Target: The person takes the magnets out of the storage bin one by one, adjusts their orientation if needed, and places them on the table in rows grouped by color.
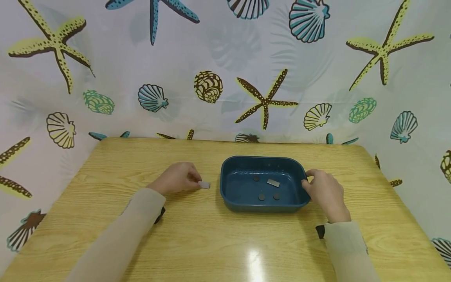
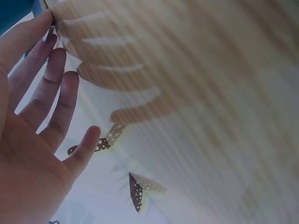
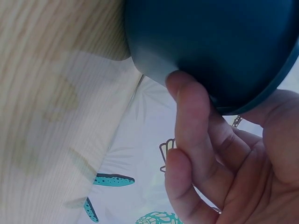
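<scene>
My left hand (image 1: 177,178) pinches one end of a small flat silver-grey rectangular piece (image 1: 204,185) between thumb and fingertips, at the tabletop just left of a dark blue plastic basin (image 1: 262,208). In the left wrist view the left hand (image 2: 39,121) has its other fingers spread, and the piece is mostly hidden behind the fingertips. My right hand (image 1: 325,192) grips the basin's right rim, thumb over the edge and fingers along the outer wall. Inside the basin lie another silver-grey rectangular piece (image 1: 273,183) and three dark round discs, one nearest the back (image 1: 256,178).
The basin stands on a light wood-grain table (image 1: 197,243), right of its middle. Behind the table hangs a white cloth (image 1: 169,58) printed with starfish and shells; it also borders both sides. Black bands show at both wrists.
</scene>
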A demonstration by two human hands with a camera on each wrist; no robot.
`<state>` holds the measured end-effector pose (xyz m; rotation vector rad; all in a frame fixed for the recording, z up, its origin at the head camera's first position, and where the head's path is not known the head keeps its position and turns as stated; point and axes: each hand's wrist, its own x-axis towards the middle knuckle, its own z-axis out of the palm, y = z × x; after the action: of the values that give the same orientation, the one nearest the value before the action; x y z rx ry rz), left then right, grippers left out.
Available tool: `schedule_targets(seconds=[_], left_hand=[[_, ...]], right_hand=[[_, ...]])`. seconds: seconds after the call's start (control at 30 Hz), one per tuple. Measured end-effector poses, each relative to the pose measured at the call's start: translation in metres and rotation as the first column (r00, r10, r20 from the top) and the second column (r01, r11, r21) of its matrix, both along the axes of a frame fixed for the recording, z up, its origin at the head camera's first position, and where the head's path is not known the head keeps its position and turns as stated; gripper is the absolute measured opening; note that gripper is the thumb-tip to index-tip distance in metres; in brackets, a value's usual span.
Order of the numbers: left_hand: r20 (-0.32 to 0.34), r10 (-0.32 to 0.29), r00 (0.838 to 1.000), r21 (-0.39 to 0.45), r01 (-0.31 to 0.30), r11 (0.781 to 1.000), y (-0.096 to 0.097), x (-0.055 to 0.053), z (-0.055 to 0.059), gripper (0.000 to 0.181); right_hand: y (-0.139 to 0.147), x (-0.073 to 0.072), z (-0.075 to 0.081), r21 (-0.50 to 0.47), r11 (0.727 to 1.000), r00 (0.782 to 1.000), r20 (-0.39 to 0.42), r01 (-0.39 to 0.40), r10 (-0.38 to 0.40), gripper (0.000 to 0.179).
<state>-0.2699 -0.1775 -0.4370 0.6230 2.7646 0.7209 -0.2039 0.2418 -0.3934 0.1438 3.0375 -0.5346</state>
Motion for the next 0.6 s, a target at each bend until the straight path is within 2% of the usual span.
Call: schedule_targets(seconds=[0.6], left_hand=[[-0.067, -0.007, 0.998, -0.038, 0.004, 0.999, -0.0007, 0.0025, -0.0001, 0.008]], right_hand=[[-0.0004, 0.0012, -0.0009, 0.009, 1.0, 0.999, -0.048, -0.012, 0.013, 0.04]])
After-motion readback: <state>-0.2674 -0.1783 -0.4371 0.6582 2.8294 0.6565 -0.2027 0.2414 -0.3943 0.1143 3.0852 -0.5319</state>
